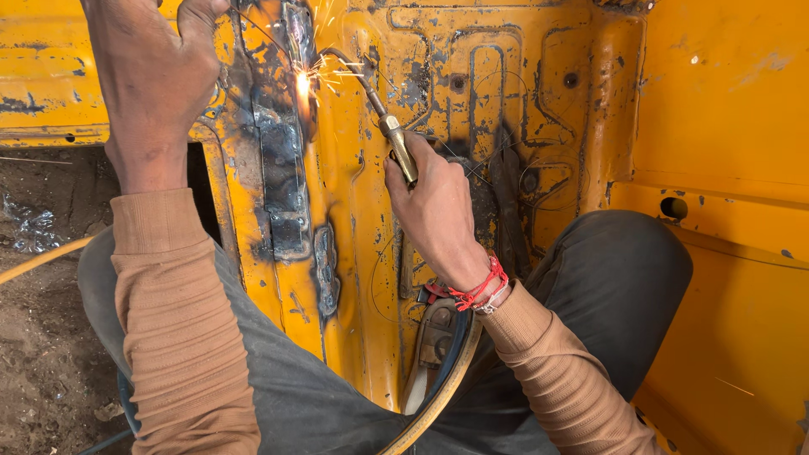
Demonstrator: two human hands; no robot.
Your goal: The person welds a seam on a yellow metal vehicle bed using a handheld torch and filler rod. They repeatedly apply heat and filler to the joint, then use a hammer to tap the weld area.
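My right hand [434, 206] grips a brass gas torch [396, 139] whose thin bent tip reaches up and left to a bright flame with sparks [302, 84]. The flame plays on a scorched grey metal strip [282, 160] set into a yellow sheet-metal vehicle panel [472, 76]. My left hand [156, 72] presses flat on the panel's upper left, just left of the strip, and may hold a thin wire there. A red thread band circles my right wrist. Both arms wear tan ribbed sleeves.
A yellowish hose [442, 392] runs from under my right wrist down between my grey-trousered knees. A flat yellow panel [733, 168] stands to the right. Bare dirt ground [38, 278] with a second yellow hose lies at left.
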